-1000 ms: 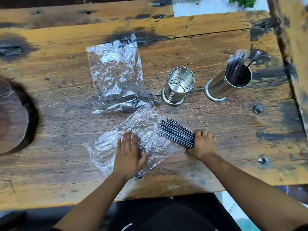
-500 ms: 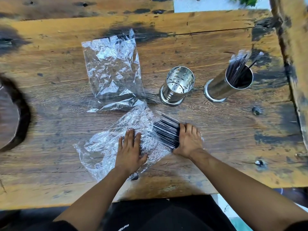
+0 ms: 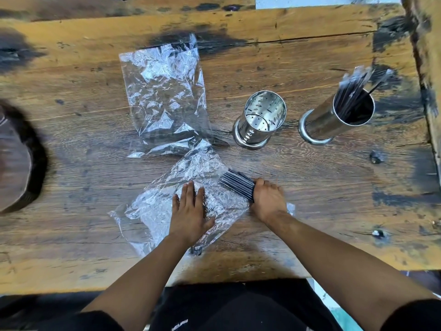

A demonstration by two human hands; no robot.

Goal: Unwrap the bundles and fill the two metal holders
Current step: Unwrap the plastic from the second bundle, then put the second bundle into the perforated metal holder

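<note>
Small white lettering on the person's black garment (image 3: 180, 327) is too blurred to read.

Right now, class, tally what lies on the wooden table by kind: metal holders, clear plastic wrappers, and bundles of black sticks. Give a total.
Metal holders: 2, one empty, one filled
Clear plastic wrappers: 2
Black stick bundles: 2
Total: 6

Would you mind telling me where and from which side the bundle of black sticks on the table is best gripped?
Probably around its bare end, coming from the right. The bundle of black sticks lies flat, its left part still inside the clear wrapper that the left hand presses down. The right hand already rests on the exposed end, so curling the fingers round there should let it slide out lengthwise.
</note>
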